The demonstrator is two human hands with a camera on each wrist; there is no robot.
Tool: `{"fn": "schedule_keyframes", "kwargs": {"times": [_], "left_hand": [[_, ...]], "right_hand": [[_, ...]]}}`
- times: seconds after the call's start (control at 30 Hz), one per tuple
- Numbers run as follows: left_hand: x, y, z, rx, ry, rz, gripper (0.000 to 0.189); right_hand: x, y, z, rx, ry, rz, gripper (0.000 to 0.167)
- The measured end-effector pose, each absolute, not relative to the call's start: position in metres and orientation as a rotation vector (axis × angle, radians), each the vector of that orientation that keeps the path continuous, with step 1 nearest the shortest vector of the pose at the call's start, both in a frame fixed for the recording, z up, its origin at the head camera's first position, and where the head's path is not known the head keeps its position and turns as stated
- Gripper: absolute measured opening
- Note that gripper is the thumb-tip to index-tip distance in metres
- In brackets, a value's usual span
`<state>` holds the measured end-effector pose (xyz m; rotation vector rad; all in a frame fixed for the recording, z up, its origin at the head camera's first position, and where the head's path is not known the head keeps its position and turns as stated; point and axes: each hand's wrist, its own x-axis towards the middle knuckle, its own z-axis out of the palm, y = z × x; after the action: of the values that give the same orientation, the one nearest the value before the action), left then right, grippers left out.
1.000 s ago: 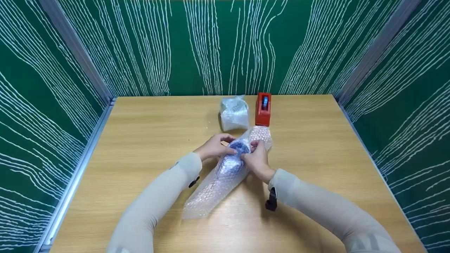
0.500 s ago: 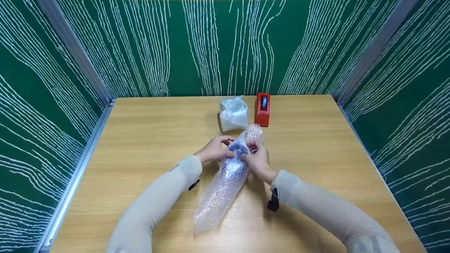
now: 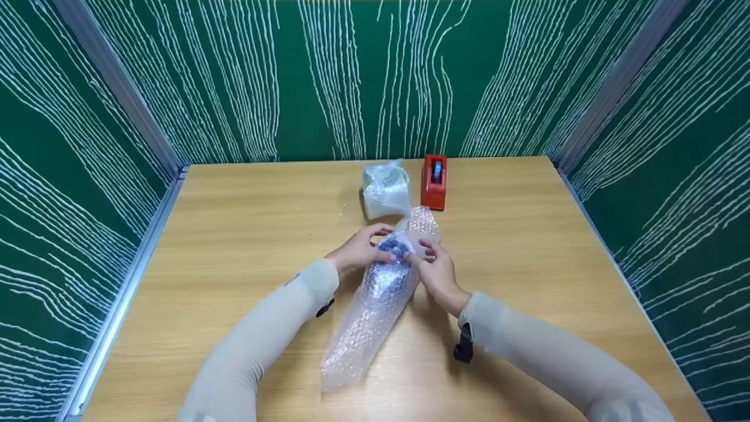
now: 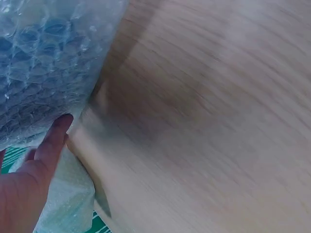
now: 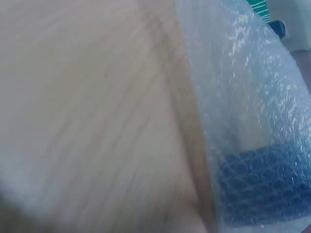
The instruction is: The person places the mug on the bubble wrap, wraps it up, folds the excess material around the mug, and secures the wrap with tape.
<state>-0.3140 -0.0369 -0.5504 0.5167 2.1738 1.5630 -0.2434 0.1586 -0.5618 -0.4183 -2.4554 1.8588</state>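
Both forearms angled inward, hands close together. L hand (image 3: 358, 251) fingers curled; R hand (image 3: 435, 271) fingers prob. loosely bent, partly hidden.

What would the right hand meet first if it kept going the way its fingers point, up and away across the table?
Probably the bubble-wrapped roll that the right hand already touches; beyond it, likely the red tape dispenser, though depth is unclear.

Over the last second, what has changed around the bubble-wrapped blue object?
The clear bubble wrap roll tightened round the blue object, its near tail narrowing and swinging right. Right hand shifted slightly nearer. Left hand, red tape dispenser and small wrapped bundle stayed.
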Motion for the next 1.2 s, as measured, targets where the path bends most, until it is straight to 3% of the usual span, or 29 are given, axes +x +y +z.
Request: {"fn": "schedule_keyframes", "kwargs": {"times": [0.17,0.4,0.7,1.03,1.2], "left_hand": [[-0.318,-0.034,-0.549,0.529,2.124,1.590,0.072],[-0.323,-0.035,-0.546,0.496,2.118,1.513,0.082],[-0.328,-0.035,-0.548,0.514,2.098,1.419,0.087],[-0.332,-0.035,-0.552,0.538,2.065,1.454,0.087],[-0.334,-0.035,-0.554,0.527,2.040,1.481,0.086]], "right_hand": [[-0.238,0.161,-0.562,-0.506,-2.498,1.876,0.084],[-0.235,0.162,-0.560,-0.573,-2.573,1.865,0.097],[-0.236,0.153,-0.560,-0.500,-2.366,2.111,0.085],[-0.236,0.149,-0.565,-0.313,-2.317,2.075,0.069],[-0.238,0.147,-0.566,-0.301,-2.298,2.110,0.053]]}}
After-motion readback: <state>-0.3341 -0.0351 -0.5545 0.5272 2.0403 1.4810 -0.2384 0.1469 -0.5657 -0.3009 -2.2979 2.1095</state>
